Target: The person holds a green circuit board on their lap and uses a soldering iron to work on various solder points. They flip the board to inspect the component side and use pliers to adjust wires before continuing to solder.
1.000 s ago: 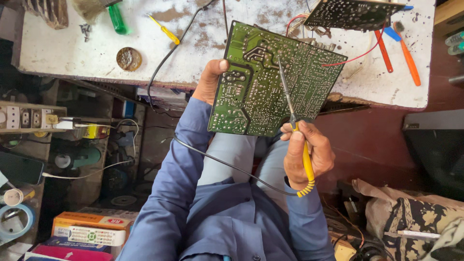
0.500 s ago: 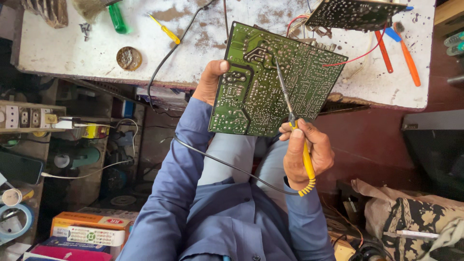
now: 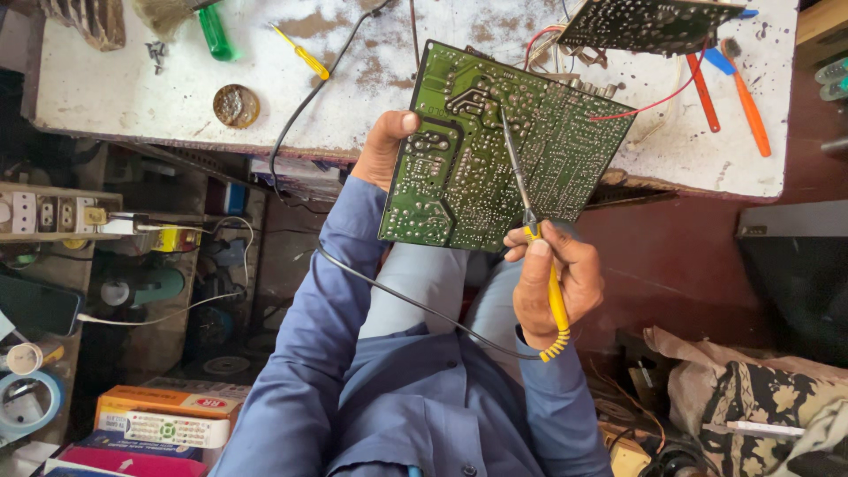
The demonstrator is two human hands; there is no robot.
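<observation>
Right now the person's left hand (image 3: 386, 146) is clamped on the left edge of a green circuit board (image 3: 495, 150), thumb over the solder side, holding it tilted up above the lap at the near edge of the white worktable (image 3: 141, 79). The right hand (image 3: 556, 283) is closed around the yellow handle of a soldering iron (image 3: 530, 221), gripped like a pen, and the thin metal shaft runs up toward eleven o'clock so that its tip rests on the board's solder side near the middle. A black cord (image 3: 397, 296) leaves the handle's coiled end and sweeps across the blue-sleeved arms toward nine o'clock.

On the table, at about one o'clock from the held board, lies a second, darker circuit board (image 3: 649, 22) with red wires (I cannot tell where they end). At three o'clock from that lie two orange tools (image 3: 746, 102). Off at ten o'clock sit a small yellow screwdriver (image 3: 303, 55), a round tin (image 3: 236, 105) and a green-handled tool (image 3: 215, 34).
</observation>
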